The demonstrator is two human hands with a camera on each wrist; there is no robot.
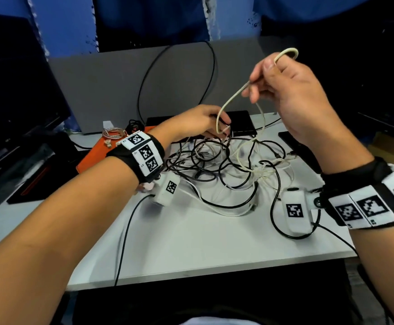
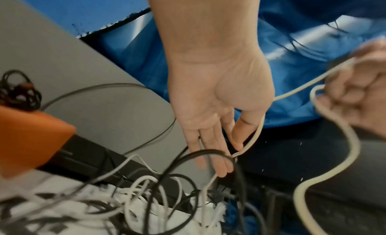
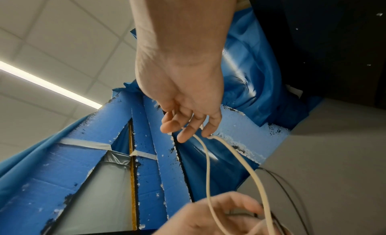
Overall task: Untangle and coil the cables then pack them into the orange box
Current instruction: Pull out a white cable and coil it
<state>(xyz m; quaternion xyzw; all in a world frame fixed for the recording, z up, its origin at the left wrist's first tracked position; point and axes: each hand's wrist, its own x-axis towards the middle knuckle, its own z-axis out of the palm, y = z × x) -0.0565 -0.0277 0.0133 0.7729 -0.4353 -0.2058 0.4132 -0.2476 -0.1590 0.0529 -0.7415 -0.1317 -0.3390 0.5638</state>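
A cream cable (image 1: 229,102) runs in a loop between my two hands above the table. My right hand (image 1: 261,83) is raised and pinches it, with a small bend of cable (image 1: 289,51) sticking up past the fingers. My left hand (image 1: 218,125) is lower, just above the tangle, and pinches the same cable (image 2: 253,136) between thumb and fingers (image 2: 238,139). A tangle of black and white cables (image 1: 233,165) lies on the white table (image 1: 191,242). The orange box (image 1: 90,158) sits at the left, with coiled cables (image 1: 112,134) at its far end.
A dark monitor (image 1: 15,90) stands at the left and a grey partition (image 1: 109,85) runs along the back. A flat black device (image 1: 241,124) lies behind the tangle and another black slab (image 1: 296,144) at the right. The table's front edge (image 1: 214,275) is near me.
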